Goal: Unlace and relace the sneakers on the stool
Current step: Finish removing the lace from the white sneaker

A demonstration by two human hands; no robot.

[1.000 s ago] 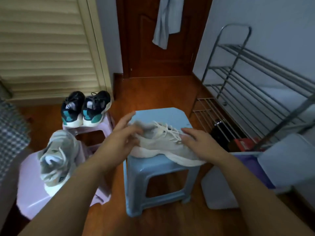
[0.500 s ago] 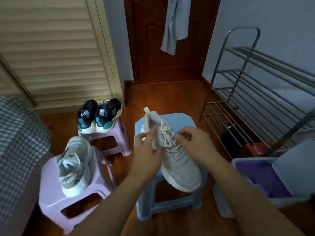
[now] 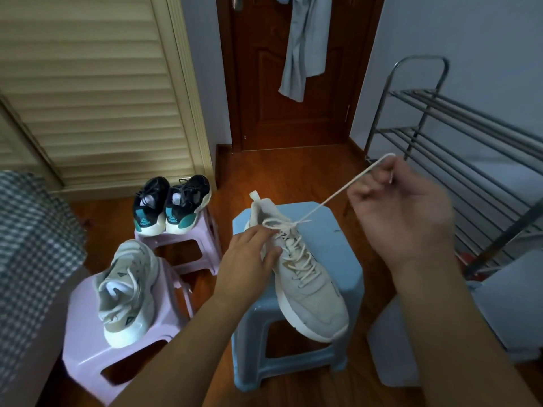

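Beige sneaker (image 3: 305, 277) lies on blue stool (image 3: 332, 248), toe overhanging the near edge. Left hand (image 3: 245, 261) rests w/ straight fingers on its collar side. Right hand (image 3: 402, 207), up & right of sneaker, pinches lace (image 3: 338, 195) end, pulled taut; bow prob. half undone.

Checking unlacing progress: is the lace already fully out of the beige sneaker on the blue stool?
No: the lace still crisscrosses the beige sneaker, with only one end pulled taut by the right hand.
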